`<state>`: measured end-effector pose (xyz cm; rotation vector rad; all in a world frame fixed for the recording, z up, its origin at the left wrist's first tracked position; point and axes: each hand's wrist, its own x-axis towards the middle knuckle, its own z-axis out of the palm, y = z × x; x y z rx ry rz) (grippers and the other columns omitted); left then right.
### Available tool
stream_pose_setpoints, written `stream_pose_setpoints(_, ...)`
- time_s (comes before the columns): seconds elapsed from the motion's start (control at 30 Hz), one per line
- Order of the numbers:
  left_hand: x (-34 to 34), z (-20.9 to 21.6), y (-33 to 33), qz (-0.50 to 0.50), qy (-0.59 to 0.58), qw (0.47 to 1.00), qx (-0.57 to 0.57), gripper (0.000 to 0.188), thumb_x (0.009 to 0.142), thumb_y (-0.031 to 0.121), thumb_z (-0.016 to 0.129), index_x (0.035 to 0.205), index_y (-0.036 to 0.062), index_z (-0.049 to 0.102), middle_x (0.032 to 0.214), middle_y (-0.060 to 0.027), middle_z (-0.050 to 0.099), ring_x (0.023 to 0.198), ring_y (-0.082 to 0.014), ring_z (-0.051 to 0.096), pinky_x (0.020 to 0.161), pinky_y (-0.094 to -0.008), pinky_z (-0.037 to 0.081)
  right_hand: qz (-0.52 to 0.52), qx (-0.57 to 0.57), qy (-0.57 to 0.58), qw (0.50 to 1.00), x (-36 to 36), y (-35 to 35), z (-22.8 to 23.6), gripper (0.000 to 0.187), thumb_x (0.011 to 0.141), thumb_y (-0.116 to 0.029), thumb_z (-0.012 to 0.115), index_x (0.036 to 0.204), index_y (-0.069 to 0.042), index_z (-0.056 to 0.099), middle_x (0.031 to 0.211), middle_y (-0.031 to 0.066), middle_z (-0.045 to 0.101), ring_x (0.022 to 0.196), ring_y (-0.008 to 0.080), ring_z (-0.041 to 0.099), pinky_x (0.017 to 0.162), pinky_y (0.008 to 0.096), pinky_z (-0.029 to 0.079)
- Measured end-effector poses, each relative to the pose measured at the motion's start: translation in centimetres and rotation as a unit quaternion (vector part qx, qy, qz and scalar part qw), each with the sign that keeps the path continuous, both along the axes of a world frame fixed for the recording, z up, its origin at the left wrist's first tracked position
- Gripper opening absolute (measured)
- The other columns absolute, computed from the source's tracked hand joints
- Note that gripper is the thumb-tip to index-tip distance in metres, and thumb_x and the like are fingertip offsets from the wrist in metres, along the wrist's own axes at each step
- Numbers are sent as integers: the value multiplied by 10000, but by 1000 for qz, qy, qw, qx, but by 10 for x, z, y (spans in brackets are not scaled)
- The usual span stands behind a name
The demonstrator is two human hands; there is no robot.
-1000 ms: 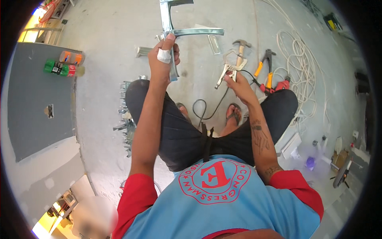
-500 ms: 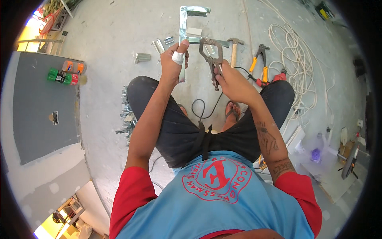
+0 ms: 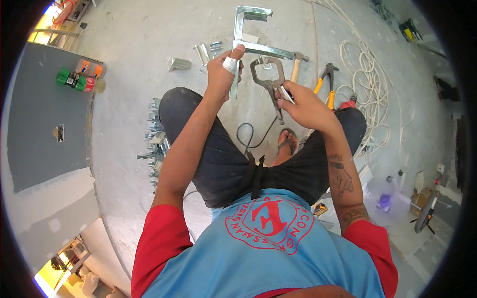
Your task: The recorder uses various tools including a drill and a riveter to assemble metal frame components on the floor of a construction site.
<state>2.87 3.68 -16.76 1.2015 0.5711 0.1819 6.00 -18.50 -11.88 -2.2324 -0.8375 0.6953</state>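
Observation:
My left hand (image 3: 223, 74), with white tape around its thumb, is closed on a shiny metal channel frame (image 3: 268, 49). The frame has one long upright piece and two arms that reach out to the right. In my right hand (image 3: 300, 104) are locking C-clamp pliers (image 3: 258, 74), gripped by the handles. Their wide curved jaws point away from me, just below the frame's lower arm and apart from it. Beyond the pliers lies a hammer (image 3: 295, 69) with a wooden handle, its head by the end of that arm.
Short metal channel offcuts (image 3: 179, 64) lie on the concrete floor, and several more are piled beside my left knee. At right are yellow-handled cutters (image 3: 329, 82) and a coiled white cable (image 3: 365, 84). Two plastic bottles (image 3: 74, 80) are at far left. A black cord loops between my feet.
The pliers have come away from the frame's lower arm, down and toward me, and turned in my right hand. The frame, still in my left hand, has shifted slightly right in view.

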Motion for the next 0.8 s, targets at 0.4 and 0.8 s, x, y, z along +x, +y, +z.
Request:
stream_pose_setpoints(0.4, 3, -10, -15, -80, -16, 996, 43, 394, 874, 421, 706, 930, 32, 686, 697, -4, 556, 552, -80, 492, 474, -238, 381, 15, -95, -82, 992, 9, 20, 19, 203, 881, -86, 568, 1048, 29, 546, 863, 269, 650, 861, 471, 621, 743, 504, 475)
stream_pose_setpoints(0.8, 1, -11, -16, -83, -33, 993, 83, 457, 883, 468, 683, 963, 20, 722, 711, -12, 581, 573, -82, 509, 496, -244, 398, -35, -100, -99, 989, -1, 34, 15, 275, 807, -36, 543, 1048, 65, 459, 866, 350, 630, 858, 519, 621, 787, 561, 490)
